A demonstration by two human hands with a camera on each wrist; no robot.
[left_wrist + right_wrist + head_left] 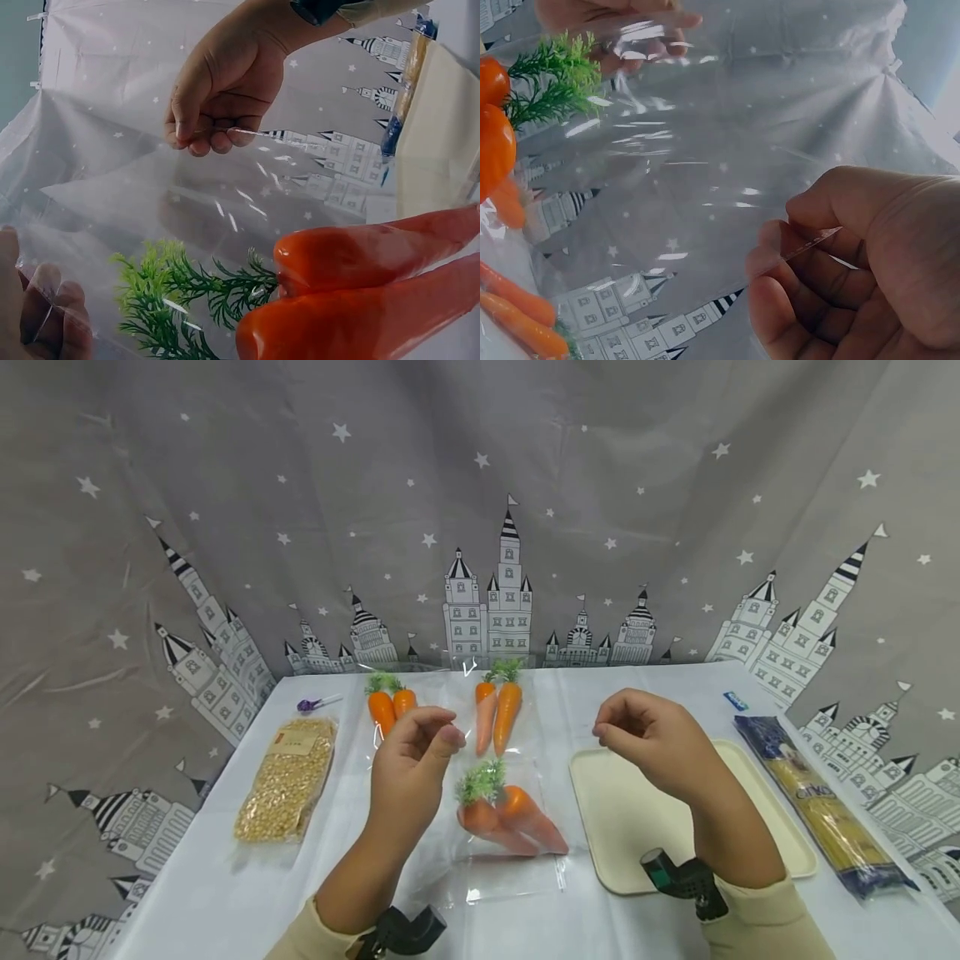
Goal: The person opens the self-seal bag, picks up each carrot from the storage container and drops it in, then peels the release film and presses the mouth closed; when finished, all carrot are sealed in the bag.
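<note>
- One table (225, 893) under a white cloth carries everything, with a grey star-and-castle curtain (480, 485) hung behind it.
- One cream tray (630, 827) lies on the right half of the table, partly under the right forearm.
- One long blue pack of spaghetti (817, 802) lies just beside the tray's right edge, running front to back.
- One clear pack of yellow grain (287, 779) lies at the left, well apart from the tray.
- Three clear bags of carrots, two carrots in each, six carrots in all: one far-left bag (392, 706), one far-middle bag (498, 710), and one near bag (506, 814) between the hands.
- Two hands are raised over the table, wrists low and fingers pointing away from the body, each forearm in a cream sleeve with a black wrist mount.
- The left hand (414, 760) has thumb and fingertips curled together in a pinch grip on the left edge of the near bag's clear mouth.
- The right hand (648, 739) pinches the opposite edge of the same film between thumb and forefinger; the right wrist view shows the thin edge caught there.
- The film is stretched between the two grips, with the two carrots low in the bag and their green tops toward its mouth.
- One small purple item (309, 703) and one small blue item (736, 700) lie at the far corners, too small to name.
</note>
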